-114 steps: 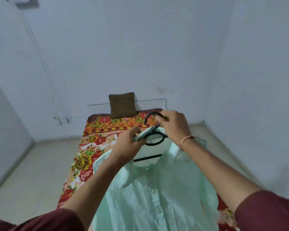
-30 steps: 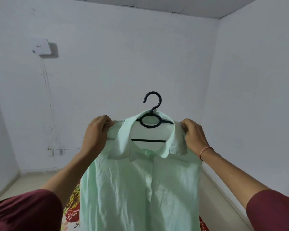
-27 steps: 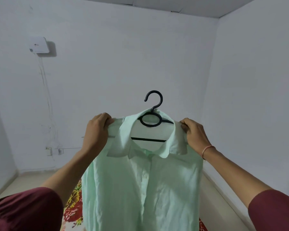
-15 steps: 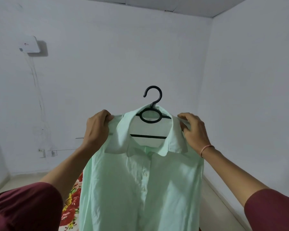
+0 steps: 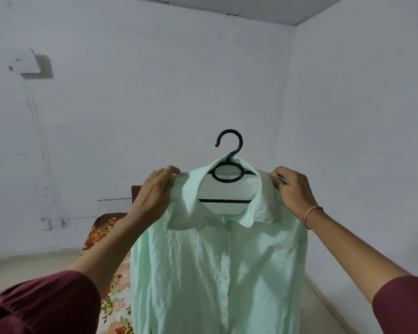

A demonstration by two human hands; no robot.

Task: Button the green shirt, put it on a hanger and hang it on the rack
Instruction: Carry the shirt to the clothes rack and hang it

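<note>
The pale green shirt (image 5: pixel 217 273) hangs in the air in front of me, its front buttoned and its collar folded down. A black plastic hanger (image 5: pixel 228 162) sits inside it, with the hook standing free above the collar and the bar visible in the neck opening. My left hand (image 5: pixel 156 191) grips the shirt's left shoulder over the hanger arm. My right hand (image 5: pixel 293 189) pinches the right shoulder the same way. No rack shows in the head view.
A bed with a red and yellow floral cover (image 5: pixel 106 268) lies below and behind the shirt, a dark headboard edge (image 5: pixel 135 191) beside my left hand. White walls close in ahead and to the right. A small white box (image 5: pixel 24 61) is mounted high on the left wall.
The shirt went from lying on the bed to being held up by both shoulders. In the last second it shifted slightly right and down in view, and the bed came back into sight.
</note>
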